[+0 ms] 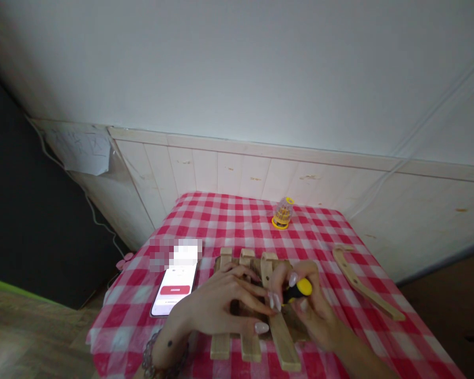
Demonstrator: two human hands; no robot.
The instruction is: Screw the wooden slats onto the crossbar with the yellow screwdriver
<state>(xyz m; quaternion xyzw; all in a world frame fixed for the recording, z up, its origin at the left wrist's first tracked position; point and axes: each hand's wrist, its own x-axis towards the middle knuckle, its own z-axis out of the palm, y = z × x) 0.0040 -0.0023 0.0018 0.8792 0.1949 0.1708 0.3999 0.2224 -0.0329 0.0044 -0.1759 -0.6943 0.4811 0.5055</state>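
My left hand (233, 299) lies across several pale wooden slats, with its fingers stretched out and spread. Its fingertips rest by the rightmost slat (286, 345), which lies slightly askew beside the middle slat (250, 347) and the left slat (220, 346). Beneath them is a darker wooden piece (300, 331), mostly covered by the slats and hands. My right hand (316, 313) is closed around a screwdriver (303, 287) with a yellow and black handle, held over the rightmost slat. The screwdriver's tip is hidden behind the fingers.
A loose curved wooden slat (363, 287) lies to the right on the red-checked tablecloth (229, 221). At the back stands a clear, yellow-based screwdriver bit case (282, 215). A lit phone (176, 289) lies left of my left hand. Behind the table is a white panelled wall (240, 171).
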